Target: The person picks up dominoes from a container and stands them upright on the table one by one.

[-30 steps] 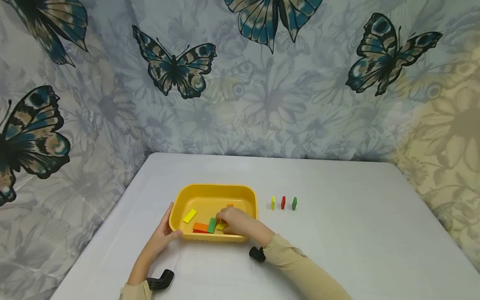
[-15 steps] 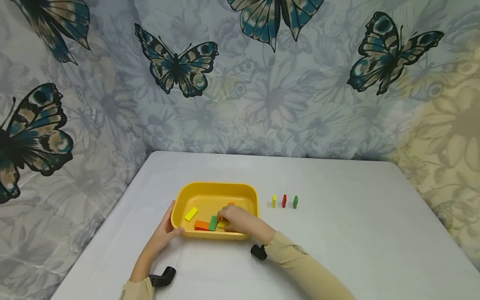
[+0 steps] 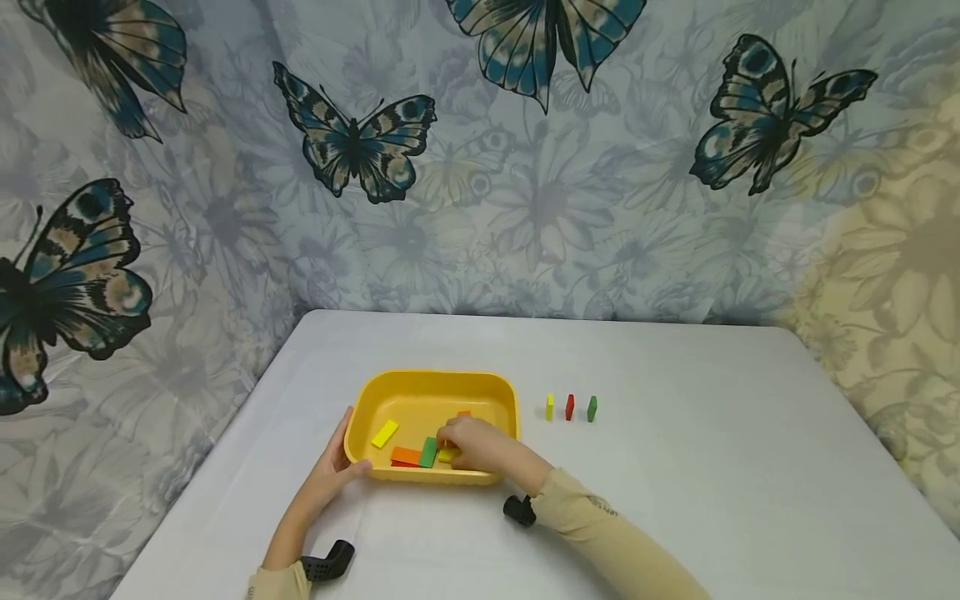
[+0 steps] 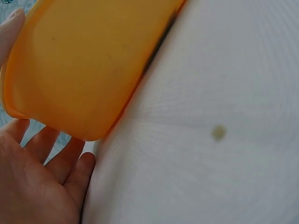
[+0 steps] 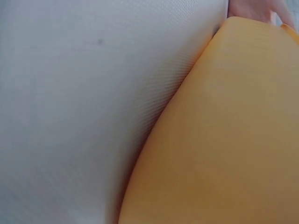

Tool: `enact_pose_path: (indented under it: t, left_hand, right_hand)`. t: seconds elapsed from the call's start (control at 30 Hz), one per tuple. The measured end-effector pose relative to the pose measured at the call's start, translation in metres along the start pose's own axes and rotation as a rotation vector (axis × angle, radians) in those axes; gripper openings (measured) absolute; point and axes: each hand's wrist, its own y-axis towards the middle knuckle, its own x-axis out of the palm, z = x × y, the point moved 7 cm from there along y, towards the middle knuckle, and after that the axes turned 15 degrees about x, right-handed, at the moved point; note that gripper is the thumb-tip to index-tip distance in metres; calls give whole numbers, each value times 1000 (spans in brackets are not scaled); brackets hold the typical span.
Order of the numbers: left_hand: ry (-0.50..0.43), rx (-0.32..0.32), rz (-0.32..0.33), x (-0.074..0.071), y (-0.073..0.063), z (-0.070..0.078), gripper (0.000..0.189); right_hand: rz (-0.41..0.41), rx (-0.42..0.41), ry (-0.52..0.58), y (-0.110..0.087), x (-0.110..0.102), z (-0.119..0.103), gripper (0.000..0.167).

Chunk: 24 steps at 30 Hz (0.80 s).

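Observation:
My left hand (image 3: pixel 330 467) holds the left end of a yellow plastic tray (image 3: pixel 420 382), thumb at the near corner and fingers along the side. In the left wrist view, the fingers (image 4: pixel 65 158) reach the tray's outer wall. My right hand (image 3: pixel 476 442) is down inside the tray's right half, fingers bent over the blocks; I cannot tell whether they pinch one. Partly under it lies a yellow block (image 3: pixel 446 456), and left of that a green block (image 3: pixel 427 452). An orange block (image 3: pixel 406 455) overlaps a red one. Another yellow block (image 3: pixel 385 433) lies farther left.
Right of the tray, a thin yellow block (image 3: pixel 550 407), a red block (image 3: pixel 570 407) and a green block (image 3: pixel 592 408) stand upright in a row, spaced apart. They are on a white table (image 3: pixel 675 467), with a butterfly-patterned wall covering (image 3: pixel 540 208) behind.
The whole head view shifts slightly. Both hands keep their places at the tray, and the blocks look the same.

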Motion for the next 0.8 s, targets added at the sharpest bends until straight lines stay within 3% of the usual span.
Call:
enact_pose_path:
  t: [0.33, 0.57, 0.8]
  left_hand:
    - [-8, 7, -2, 3, 1, -1, 81]
    - [67, -102, 6, 1, 0, -6, 72]
    - [15, -161, 7, 4, -5, -10, 71]
  right_hand:
    - [9, -4, -15, -1, 2, 3, 20]
    - [57, -22, 0, -2, -3, 1, 23]
    - [34, 12, 43, -4, -4, 1, 27]
